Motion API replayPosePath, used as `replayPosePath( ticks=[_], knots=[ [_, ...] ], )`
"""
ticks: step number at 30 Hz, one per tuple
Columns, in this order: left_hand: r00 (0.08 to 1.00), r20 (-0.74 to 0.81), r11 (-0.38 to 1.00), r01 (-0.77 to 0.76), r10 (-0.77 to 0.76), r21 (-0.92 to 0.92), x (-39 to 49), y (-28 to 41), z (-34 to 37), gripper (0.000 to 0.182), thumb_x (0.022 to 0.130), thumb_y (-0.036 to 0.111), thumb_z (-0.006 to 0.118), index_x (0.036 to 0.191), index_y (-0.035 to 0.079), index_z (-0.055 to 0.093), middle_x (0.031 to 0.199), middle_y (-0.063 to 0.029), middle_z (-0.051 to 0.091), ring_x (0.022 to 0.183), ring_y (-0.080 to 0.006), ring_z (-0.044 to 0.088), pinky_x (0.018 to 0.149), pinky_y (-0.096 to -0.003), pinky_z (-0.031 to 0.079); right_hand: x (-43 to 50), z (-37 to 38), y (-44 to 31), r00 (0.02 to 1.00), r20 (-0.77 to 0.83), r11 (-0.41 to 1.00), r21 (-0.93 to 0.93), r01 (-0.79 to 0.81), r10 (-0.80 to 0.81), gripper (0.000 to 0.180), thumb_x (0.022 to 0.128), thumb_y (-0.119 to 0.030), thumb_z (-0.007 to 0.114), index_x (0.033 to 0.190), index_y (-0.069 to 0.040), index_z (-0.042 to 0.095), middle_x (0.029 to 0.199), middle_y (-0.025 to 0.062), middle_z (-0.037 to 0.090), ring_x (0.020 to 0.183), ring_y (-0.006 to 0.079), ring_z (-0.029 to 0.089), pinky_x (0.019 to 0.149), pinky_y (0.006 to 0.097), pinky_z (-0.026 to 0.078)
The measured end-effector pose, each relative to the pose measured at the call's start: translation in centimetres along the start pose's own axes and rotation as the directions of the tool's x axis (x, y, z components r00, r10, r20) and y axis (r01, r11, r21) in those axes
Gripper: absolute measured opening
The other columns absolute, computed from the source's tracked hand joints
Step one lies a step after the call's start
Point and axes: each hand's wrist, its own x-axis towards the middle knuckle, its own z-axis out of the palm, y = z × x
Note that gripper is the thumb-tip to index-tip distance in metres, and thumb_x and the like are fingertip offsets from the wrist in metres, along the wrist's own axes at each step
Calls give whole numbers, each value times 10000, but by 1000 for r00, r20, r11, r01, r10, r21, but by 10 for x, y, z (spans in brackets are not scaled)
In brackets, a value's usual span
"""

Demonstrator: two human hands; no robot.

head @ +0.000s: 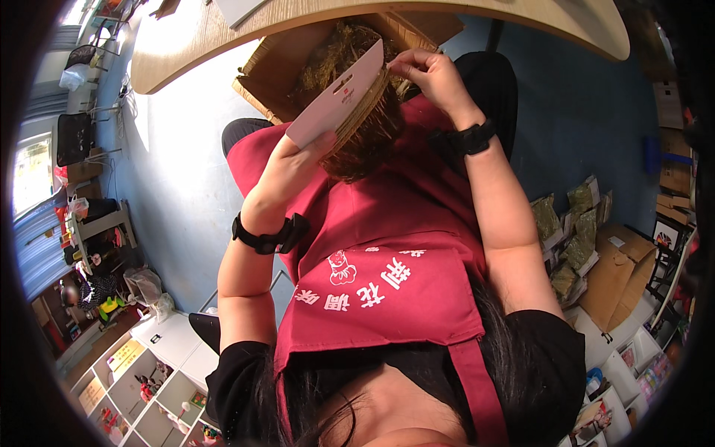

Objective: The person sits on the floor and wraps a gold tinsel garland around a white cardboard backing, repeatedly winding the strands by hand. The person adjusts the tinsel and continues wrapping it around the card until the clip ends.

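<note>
My left hand [307, 148] grips the lower left end of a pale pink cardboard header card [341, 92], which has a hang slot and small print. Along the card's lower edge runs a band of tan strands. Below it is a dark brown fibrous bundle [366, 142], tilted over my lap; whether it is wrapped in a bag I cannot tell. At the card's upper right corner, my right hand [430, 78] has thumb and forefinger pinched together. What lies between those fingertips is too small to make out. Behind the card, an open cardboard box [268, 70] holds brownish-green dried plant material [324, 70].
A pale wooden table [184, 56] curves across the top, above the box. On the floor at right lie several bags of green material [584, 229] with white cards, beside a cardboard carton [617, 274]. White cubby shelves [167, 369] stand behind me. A red apron [380, 296] covers my lap.
</note>
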Motion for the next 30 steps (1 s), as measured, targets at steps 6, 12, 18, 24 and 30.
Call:
replayPosePath(
  ticks=[6,12,18,24,30],
  knots=[
    [999,35,987,11,-6,-160,-4,3,-2,335,1003,47,535,1325,-44,528,1295,-68,584,1208,-162,517,1034,-322,416,-3,2,10,998,4,977,201,-68,69,98,927,-77,668,971,-4,716,1016,49,707,957,122,645,926,268,499],
    [995,94,933,11,24,-360,-4,10,-15,383,973,60,550,1340,-40,500,1336,-125,563,1247,-243,523,1057,-407,414,-11,14,4,989,129,762,633,-140,74,60,943,-110,669,910,-64,649,974,16,683,880,78,623,813,237,514],
    [994,52,881,-64,99,-469,2,10,-28,378,977,109,557,1322,-38,506,1291,-139,587,1193,-254,573,1020,-415,464,-21,20,-29,967,254,471,852,-229,10,62,930,-94,680,920,-80,621,905,11,677,831,65,628,743,211,517],
    [835,-549,937,-227,46,-266,58,-15,-24,353,947,62,636,1256,-13,482,1052,-85,653,965,-170,642,871,-286,518,-32,46,-66,998,-3,814,578,55,-66,100,954,-117,654,922,-33,611,987,87,727,870,102,667,813,251,543],
    [945,-295,817,-279,140,-504,49,-14,19,450,1051,414,425,1269,33,524,1145,-84,609,1015,-171,591,905,-321,484,-46,87,-77,985,-108,956,247,158,-134,123,903,-90,706,890,14,642,1064,127,712,917,129,660,817,271,553]
  ],
)
